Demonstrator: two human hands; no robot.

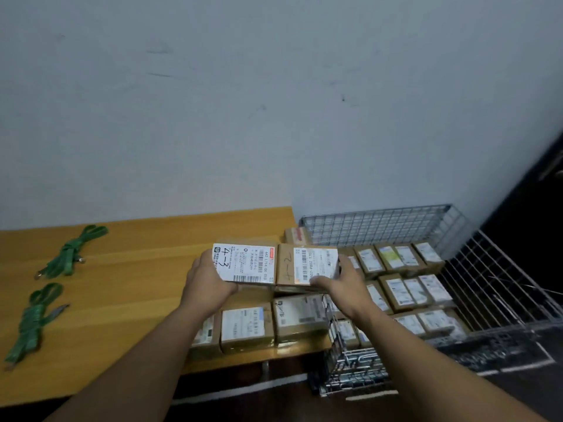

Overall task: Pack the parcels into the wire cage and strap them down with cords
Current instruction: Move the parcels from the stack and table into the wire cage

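Backdrop: pale grey wall [274, 86] is filling the head view behind everything.
Table: wooden table [122, 300] is stretching beneath and left of the left hand.
Left hand: left hand [207, 281] is gripping the left end of the parcel marked 4-3 [246, 263].
Right hand: right hand [344, 284] is clasping the right end of the neighbouring parcel [307, 266], thumb lying on its label.
Held pair: both are touching side by side between the hands; lifted or resting, cannot tell.
Table parcels: table parcels [246, 327] are lying just nearer than the hands.
Wire cage: wire cage [380, 223] is standing right of the right hand, caged parcels [405, 287] lining its floor.
Cords: far green cord [70, 254] and near green cord [33, 318] are lying bundled, well left of the left hand.
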